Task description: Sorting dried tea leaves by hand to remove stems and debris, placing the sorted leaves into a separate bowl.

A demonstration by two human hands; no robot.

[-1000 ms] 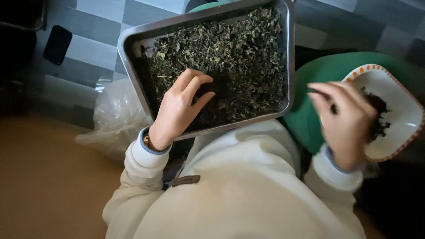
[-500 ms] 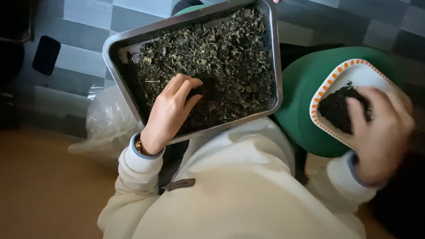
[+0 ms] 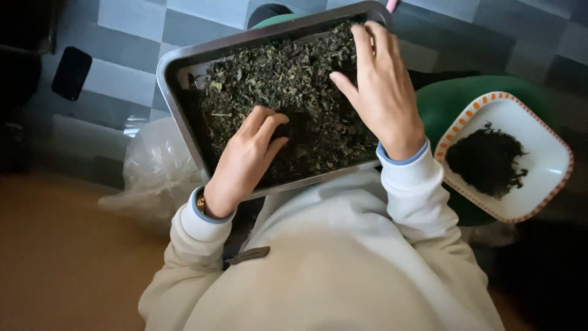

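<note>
Two hands: both are inside the metal tray (image 3: 174,73), on the dried leaves (image 3: 294,86).
Left hand (image 3: 248,156): it lies on the near left part of the leaves, fingers bent and close together, fingertips pressing into the dark pile; I cannot tell if it pinches any leaf.
Right hand (image 3: 383,86): it lies flat on the right part of the leaves, fingers stretched out toward the far rim, thumb spread to the side; it holds nothing.
Tray: rectangular, tilted, it rests on the lap of the person, above the cream sweater (image 3: 331,270).
White dish (image 3: 542,153): square with orange dotted rim, right of the tray, apart from it, with a small heap of darker leaves (image 3: 487,159).
Green cushion (image 3: 453,101): under the dish.
Plastic bag (image 3: 153,178): clear, on the floor left of the tray.
Black phone (image 3: 71,72): on the grey tiles, far left.
</note>
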